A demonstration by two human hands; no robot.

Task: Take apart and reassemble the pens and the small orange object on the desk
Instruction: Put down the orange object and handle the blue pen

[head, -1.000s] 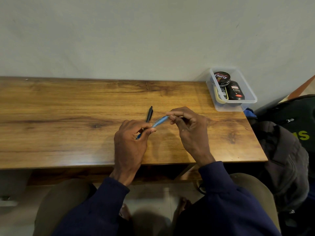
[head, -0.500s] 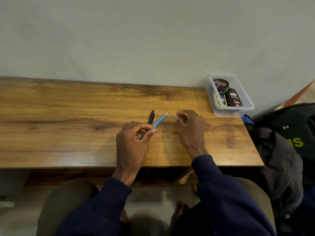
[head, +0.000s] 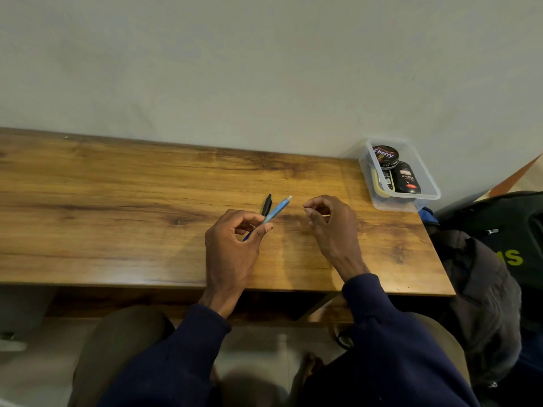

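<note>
My left hand grips a light blue pen by its lower end, and the pen slants up to the right above the wooden desk. A black pen lies on the desk just behind the blue one. My right hand hovers a short way right of the blue pen's pale top end, apart from it. Its fingers are curled and pinched on a small pen part, mostly hidden, with a thin pale sliver showing. No orange object is in view.
A clear plastic tub with black polish tins stands at the desk's back right corner, by the wall. Dark bags and a jacket are piled right of the desk. My knees sit under the front edge.
My right hand pulled off the blue pen's top end and moved right with a small part pinched in it. My left hand kept the pen, now tilted a little more upward.
</note>
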